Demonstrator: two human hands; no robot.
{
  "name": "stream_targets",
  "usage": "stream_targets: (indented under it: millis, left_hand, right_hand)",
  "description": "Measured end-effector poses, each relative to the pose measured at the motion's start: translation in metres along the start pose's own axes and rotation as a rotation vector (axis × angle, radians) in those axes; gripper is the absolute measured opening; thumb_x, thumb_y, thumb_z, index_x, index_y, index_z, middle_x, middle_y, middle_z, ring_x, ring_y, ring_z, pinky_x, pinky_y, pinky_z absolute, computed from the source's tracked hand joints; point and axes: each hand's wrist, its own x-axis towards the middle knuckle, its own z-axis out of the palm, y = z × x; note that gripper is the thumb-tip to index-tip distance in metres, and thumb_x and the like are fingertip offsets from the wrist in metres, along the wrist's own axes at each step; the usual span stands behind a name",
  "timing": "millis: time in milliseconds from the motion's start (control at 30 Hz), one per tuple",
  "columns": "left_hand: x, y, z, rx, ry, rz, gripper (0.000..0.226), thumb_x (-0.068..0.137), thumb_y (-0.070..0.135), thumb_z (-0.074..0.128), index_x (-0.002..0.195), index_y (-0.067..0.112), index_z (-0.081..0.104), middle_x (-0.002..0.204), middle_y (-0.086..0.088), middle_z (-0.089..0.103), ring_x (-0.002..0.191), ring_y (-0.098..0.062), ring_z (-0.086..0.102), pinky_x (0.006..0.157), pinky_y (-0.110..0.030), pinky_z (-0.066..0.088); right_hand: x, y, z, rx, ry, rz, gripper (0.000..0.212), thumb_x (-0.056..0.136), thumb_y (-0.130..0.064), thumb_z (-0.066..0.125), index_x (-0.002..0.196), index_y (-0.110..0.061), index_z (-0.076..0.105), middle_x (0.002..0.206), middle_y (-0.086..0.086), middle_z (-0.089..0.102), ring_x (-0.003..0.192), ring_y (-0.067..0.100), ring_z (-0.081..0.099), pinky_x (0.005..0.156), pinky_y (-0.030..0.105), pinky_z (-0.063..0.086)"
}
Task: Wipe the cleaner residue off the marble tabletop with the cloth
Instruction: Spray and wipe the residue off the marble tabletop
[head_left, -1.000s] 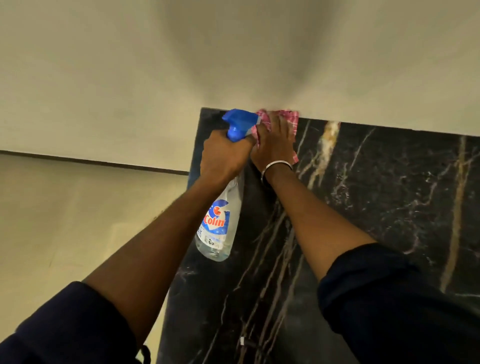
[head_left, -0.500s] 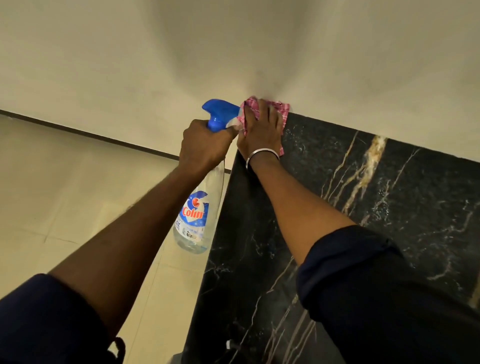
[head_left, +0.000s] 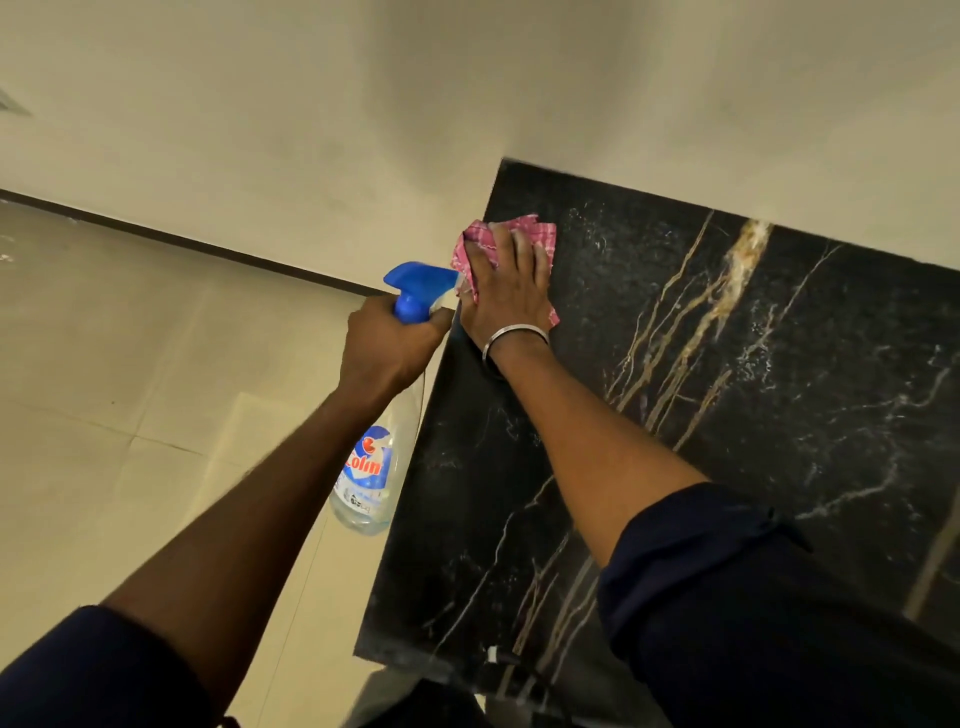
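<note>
The black marble tabletop (head_left: 727, 395) with gold and white veins fills the right half of the view. My right hand (head_left: 506, 291) presses flat on a pink checked cloth (head_left: 540, 234) near the table's far left corner, a little back from the wall edge. Most of the cloth is hidden under the palm. My left hand (head_left: 384, 345) grips the neck of a clear spray bottle (head_left: 371, 467) with a blue trigger head (head_left: 415, 286), holding it just off the table's left edge, above the floor.
A plain cream wall (head_left: 467, 93) runs along the table's far edge. Beige floor tiles (head_left: 130, 389) lie to the left, with a dark skirting line (head_left: 182, 239) at the wall's foot. The table's near left corner (head_left: 363, 652) is close to my body.
My right hand has slid the cloth from the far corner back toward me along the left edge. The left hand with the bottle stayed beside it. The view shifted left.
</note>
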Motion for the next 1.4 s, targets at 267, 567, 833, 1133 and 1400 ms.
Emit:
stream_targets:
  millis: [267, 567, 833, 1133, 1400]
  left_hand:
    - [-0.082, -0.045, -0.031, -0.002, 0.060, -0.026, 0.021, 0.083, 0.029, 0.067, 0.078, 0.010, 0.061, 0.067, -0.015, 0.064, 0.068, -0.034, 0.067, 0.071, -0.040, 0.057]
    - [-0.159, -0.127, -0.062, -0.043, 0.033, 0.010, 0.022, 0.086, 0.027, 0.067, 0.079, 0.008, 0.059, 0.063, -0.014, 0.060, 0.064, -0.035, 0.065, 0.069, -0.038, 0.056]
    - [-0.217, -0.175, -0.088, -0.058, -0.048, 0.048, 0.024, 0.086, 0.032, 0.066, 0.076, 0.011, 0.058, 0.056, -0.002, 0.052, 0.051, -0.014, 0.049, 0.058, -0.024, 0.043]
    - [-0.219, -0.190, -0.089, -0.065, -0.113, 0.071, 0.025, 0.087, 0.036, 0.065, 0.082, 0.011, 0.060, 0.061, -0.004, 0.056, 0.053, -0.014, 0.052, 0.060, -0.024, 0.046]
    - [-0.161, -0.149, -0.069, -0.059, -0.097, 0.079, 0.025, 0.085, 0.035, 0.065, 0.077, 0.013, 0.058, 0.058, -0.001, 0.053, 0.052, -0.012, 0.050, 0.059, -0.025, 0.046]
  right_hand:
    - [-0.122, -0.036, 0.009, 0.007, -0.042, -0.096, 0.062, 0.095, -0.047, 0.041, 0.150, -0.026, 0.023, 0.158, 0.012, 0.020, 0.146, 0.034, 0.012, 0.119, 0.052, 0.005]
    - [-0.244, -0.086, 0.028, 0.018, -0.015, -0.042, 0.056, 0.097, -0.048, 0.040, 0.148, -0.027, 0.030, 0.155, 0.012, 0.029, 0.144, 0.035, 0.022, 0.119, 0.053, 0.011]
    - [-0.372, -0.143, 0.044, 0.089, 0.028, 0.011, 0.049, 0.098, -0.042, 0.042, 0.145, -0.028, 0.038, 0.154, 0.010, 0.033, 0.143, 0.034, 0.025, 0.118, 0.053, 0.015]
    - [-0.377, -0.145, 0.042, 0.084, -0.003, 0.031, 0.050, 0.098, -0.044, 0.035, 0.146, -0.031, 0.032, 0.156, 0.008, 0.029, 0.144, 0.033, 0.023, 0.118, 0.053, 0.015]
    - [-0.269, -0.110, 0.035, 0.004, -0.045, 0.103, 0.059, 0.095, -0.053, 0.017, 0.149, -0.030, 0.027, 0.158, 0.011, 0.022, 0.146, 0.035, 0.016, 0.118, 0.054, 0.012]
